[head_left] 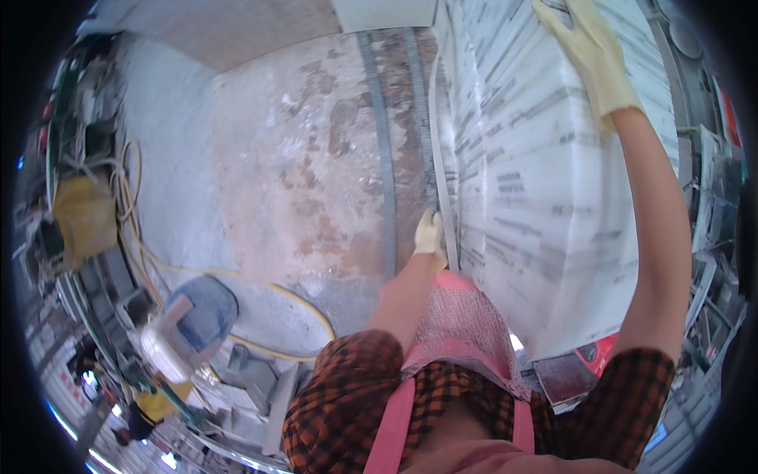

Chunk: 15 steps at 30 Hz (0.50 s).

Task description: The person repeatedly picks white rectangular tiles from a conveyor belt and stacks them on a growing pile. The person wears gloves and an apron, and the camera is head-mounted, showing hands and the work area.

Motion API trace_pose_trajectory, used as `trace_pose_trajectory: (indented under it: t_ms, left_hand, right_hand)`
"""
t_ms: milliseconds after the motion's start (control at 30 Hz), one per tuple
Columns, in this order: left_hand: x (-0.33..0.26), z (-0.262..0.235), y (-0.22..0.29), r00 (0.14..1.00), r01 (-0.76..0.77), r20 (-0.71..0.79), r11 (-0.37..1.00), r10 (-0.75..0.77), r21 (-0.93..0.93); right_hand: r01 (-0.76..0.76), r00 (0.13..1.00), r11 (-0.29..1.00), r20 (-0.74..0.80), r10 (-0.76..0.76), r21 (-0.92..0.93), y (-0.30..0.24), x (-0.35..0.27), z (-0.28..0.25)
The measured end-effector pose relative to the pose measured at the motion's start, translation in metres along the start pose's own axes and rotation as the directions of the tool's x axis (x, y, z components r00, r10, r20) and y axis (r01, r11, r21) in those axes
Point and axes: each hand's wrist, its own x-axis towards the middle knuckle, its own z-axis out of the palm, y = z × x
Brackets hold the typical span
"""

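Note:
A tall white block with dark streaks (505, 182) fills the right side, its faces partly blurred. My right hand (596, 67), in a cream rubber glove, reaches far forward onto it with thumb and fingers apart. Low in the middle, my left hand (429, 237) wears the same kind of glove. Its fingers are curled beside the block's lower edge, where a dark grey strip (422, 118) meets them; whatever they grip is hidden. A pale narrow strip (444, 174) runs along the block's near-left side, just right of that hand.
Another grey strip (380, 142) crosses the worn, stained floor (300, 174). Left lie a yellow hose (304, 302), a blue tub (209, 308) and a yellow cloth-like piece (85, 217). A pale panel (229, 35) stands at the far side. A person in yellow (154, 403) shows at lower left.

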Motion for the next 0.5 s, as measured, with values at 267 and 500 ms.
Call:
trace_pose_trajectory:
  t_ms: [267,500]
  left_hand:
    - [-0.24,-0.263,-0.194,0.588,-0.148,-0.809,0.984,0.009,-0.097]
    - [-0.491,-0.208,-0.398,0.284,-0.419,-0.693,0.564,-0.662,-0.711]
  right_hand:
    - [-0.028,0.998,0.843,0.07,-0.011,0.538,-0.075,-0.058,-0.041]
    - [0.562,-0.005,0.388,0.472,-0.881,0.73,-0.158,-0.276,-0.095]
